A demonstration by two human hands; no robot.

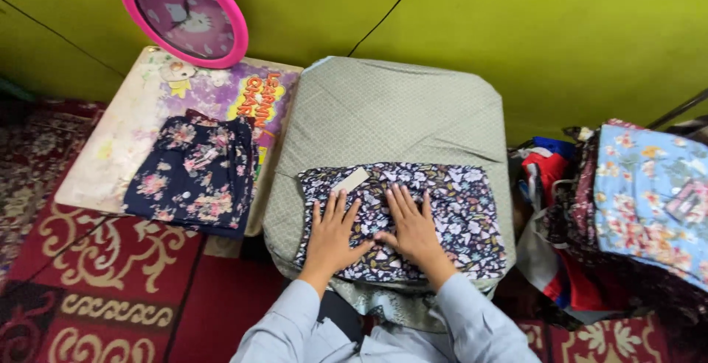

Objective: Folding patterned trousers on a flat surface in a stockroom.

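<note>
Your left hand (332, 229) & right hand (413, 227) lie flat, fingers spread, grasping nothing, pressing the folded dark floral garment (457, 208) w/ white tag, on the grey-green padded board (383, 112) in front of you.

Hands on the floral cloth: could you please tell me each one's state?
Left hand: open, flat on the floral cloth, holding nothing.
Right hand: open, flat on it, holding nothing.
</note>
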